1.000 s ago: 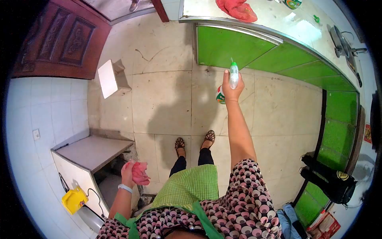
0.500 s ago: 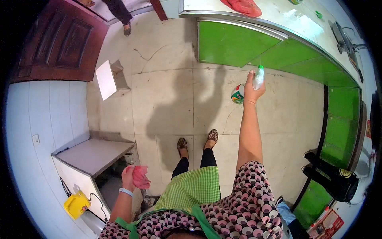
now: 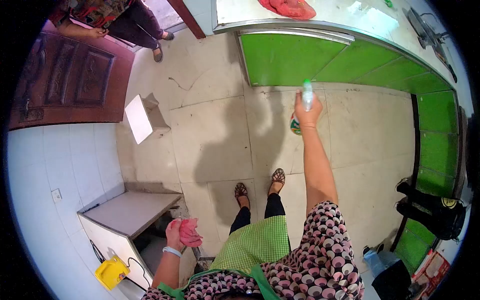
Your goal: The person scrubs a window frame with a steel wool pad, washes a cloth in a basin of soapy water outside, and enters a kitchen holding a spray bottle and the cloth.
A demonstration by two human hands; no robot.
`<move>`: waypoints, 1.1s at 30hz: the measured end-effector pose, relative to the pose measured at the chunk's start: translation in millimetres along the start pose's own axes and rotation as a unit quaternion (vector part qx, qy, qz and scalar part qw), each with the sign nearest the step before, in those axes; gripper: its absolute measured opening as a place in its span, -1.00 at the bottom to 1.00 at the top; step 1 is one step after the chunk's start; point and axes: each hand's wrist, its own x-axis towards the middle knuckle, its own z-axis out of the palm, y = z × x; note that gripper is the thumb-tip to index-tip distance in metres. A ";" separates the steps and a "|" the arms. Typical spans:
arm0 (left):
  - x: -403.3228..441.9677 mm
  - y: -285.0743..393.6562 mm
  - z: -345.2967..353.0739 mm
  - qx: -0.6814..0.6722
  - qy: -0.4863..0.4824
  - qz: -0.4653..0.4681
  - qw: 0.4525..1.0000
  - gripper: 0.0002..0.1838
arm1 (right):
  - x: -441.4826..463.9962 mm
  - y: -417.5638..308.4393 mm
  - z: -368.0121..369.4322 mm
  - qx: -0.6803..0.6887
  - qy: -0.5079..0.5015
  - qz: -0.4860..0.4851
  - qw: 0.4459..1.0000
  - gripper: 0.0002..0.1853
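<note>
My right hand [image 3: 309, 116] is stretched out in front of me above the floor, its fingers wrapped round the neck of a spray bottle [image 3: 295, 125]. The bottle has a clear head with a green nozzle tip pointing toward the green cabinets, and a green, white and red label that shows below my hand. Low on the left, my left hand [image 3: 173, 235] is closed on a crumpled pink cloth [image 3: 190, 233]. That hand is beside an open-fronted white cabinet [image 3: 132, 212], apart from the bottle.
Green cabinets [image 3: 290, 59] run under a counter [image 3: 235, 12] holding a red cloth [image 3: 289, 7] and a pan [image 3: 421, 27]. A small white stool [image 3: 139, 119] stands on the tiled floor [image 3: 215, 115]. Another person [image 3: 145, 25] is by the brown door [image 3: 75, 75].
My right hand with the spray bottle has shifted slightly left, and the bottle's head has turned more upright in view. My view has shifted, and more of the other person shows at the doorway.
</note>
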 end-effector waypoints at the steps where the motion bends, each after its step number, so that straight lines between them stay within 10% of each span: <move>1: 1.7 -2.9 -2.3 -0.001 0.000 0.004 1.000 -0.87 | -3.9 -8.0 5.0 0.006 -0.031 -0.035 0.999 -0.77; 20: -2.8 -11.2 5.0 -0.016 -0.034 -0.042 0.998 -0.89 | -21.4 -0.4 18.7 0.031 -0.118 -0.168 0.978 -0.83; 23: -0.6 -15.4 1.4 -0.014 -0.028 -0.030 0.999 -0.89 | -32.7 26.3 15.9 -0.057 -0.186 -0.064 0.979 -0.81; 33: -8.4 3.4 14.6 0.025 -0.025 -0.022 0.999 -0.84 | -50.6 81.9 1.7 -0.024 -0.072 -0.058 0.995 -0.79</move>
